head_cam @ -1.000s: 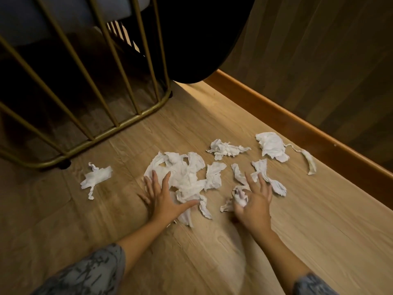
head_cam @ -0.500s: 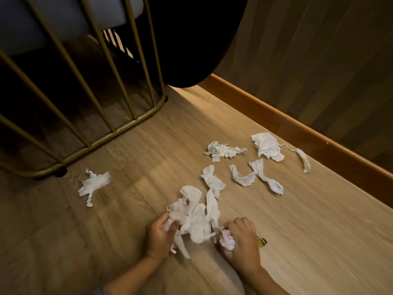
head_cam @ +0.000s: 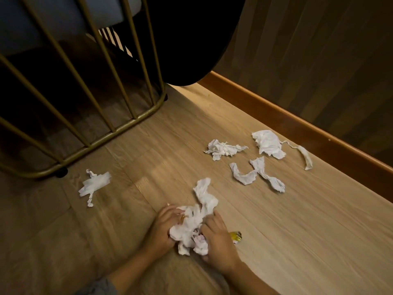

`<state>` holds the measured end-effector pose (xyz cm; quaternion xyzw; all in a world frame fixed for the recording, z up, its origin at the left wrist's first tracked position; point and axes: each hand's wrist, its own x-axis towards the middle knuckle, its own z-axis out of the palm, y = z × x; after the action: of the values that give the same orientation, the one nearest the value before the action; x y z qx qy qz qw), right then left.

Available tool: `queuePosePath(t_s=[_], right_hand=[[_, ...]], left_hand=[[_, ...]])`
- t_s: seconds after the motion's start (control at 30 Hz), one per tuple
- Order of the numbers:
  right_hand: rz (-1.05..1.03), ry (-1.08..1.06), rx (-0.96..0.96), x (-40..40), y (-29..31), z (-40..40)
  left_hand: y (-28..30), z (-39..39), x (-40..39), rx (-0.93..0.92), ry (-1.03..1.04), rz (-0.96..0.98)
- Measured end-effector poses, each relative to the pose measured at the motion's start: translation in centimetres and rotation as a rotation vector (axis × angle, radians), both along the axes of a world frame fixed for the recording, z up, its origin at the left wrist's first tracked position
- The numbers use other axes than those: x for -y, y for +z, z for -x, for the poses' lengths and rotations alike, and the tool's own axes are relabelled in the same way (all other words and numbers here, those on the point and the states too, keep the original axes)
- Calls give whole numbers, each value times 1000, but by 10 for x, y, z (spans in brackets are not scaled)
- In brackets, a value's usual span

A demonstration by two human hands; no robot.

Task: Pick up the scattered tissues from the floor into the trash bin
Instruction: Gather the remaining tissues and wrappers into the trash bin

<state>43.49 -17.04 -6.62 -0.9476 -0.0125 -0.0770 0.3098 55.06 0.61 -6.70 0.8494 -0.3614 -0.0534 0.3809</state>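
Tissues in a crumpled white bundle (head_cam: 196, 222) sit between our two hands at the near middle of the wooden floor (head_cam: 308, 231), gathered low against the boards. Our left hand (head_cam: 164, 227) curls around the bundle's left side and our right hand (head_cam: 219, 237) closes on its right side, so both are clasped on the same wad, with one loose tail of it rising toward the far side. Just right of our right hand a small gold wrapper (head_cam: 235, 236) lies on the floor. Farther off to the right, near the baseboard (head_cam: 297, 122), four loose tissues (head_cam: 268, 143) lie well apart from our hands. One more stray tissue (head_cam: 94, 184) lies to the left, near the foot of the gold metal frame (head_cam: 89, 145). We cannot make out a bin with any certainty.
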Motion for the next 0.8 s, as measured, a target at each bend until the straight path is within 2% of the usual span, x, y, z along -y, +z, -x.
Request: queuePosePath(t_s=[0.1, 0.2, 0.3, 0.37, 0.47, 0.57, 0.6, 0.8], right_hand=[[-115, -177, 30, 5, 1, 15], [-211, -422, 14, 25, 11, 20], [-84, -507, -73, 50, 25, 7], [-9, -564, -241, 61, 32, -8], [-22, -603, -446, 61, 44, -24], [-27, -551, -500, 54, 53, -19], [-40, -534, -511, 54, 55, -13], [-219, -715, -362, 103, 97, 8]], left_hand=[[9, 3, -1, 45, 41, 35], [10, 1, 2, 55, 211, 43], [18, -3, 10, 18, 447, 82], [23, -10, 19, -30, 533, 103], [30, -20, 39, -120, 481, 162], [43, -14, 65, -466, 473, 202], [46, -9, 74, -522, 458, 183], [82, 5, 136, -506, 208, 109]])
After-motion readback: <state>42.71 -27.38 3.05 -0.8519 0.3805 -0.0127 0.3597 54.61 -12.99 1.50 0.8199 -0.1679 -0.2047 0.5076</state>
